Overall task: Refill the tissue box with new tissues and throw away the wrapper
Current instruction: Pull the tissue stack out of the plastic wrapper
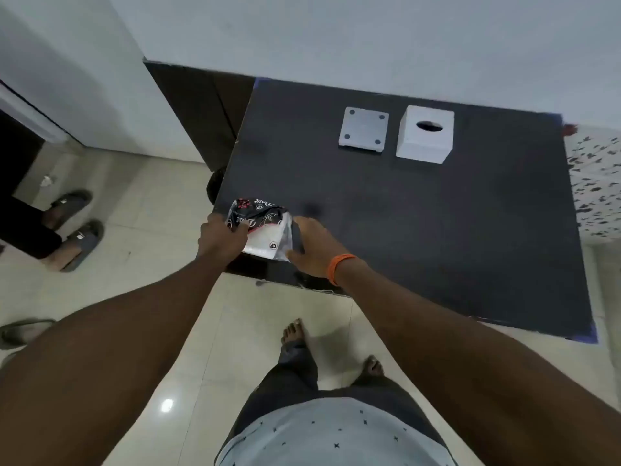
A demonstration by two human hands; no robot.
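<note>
A pack of tissues in a black, red and white printed wrapper (pixel 265 230) rests at the near left corner of the dark table (pixel 420 223). My left hand (pixel 220 238) grips its left side and my right hand (pixel 312 250), with an orange band at the wrist, holds its right side. At the far side of the table stands the white tissue box (pixel 425 137) with an oval slot on top. Its white base plate (pixel 364 132), with round pads at the corners, lies flat just left of it.
The table stands against a pale wall. A dark cabinet (pixel 201 105) is at its far left. Another person's feet in grey sandals (pixel 72 227) stand on the tiled floor at left. A patterned cloth (pixel 596 183) lies at the table's right. My bare feet are below.
</note>
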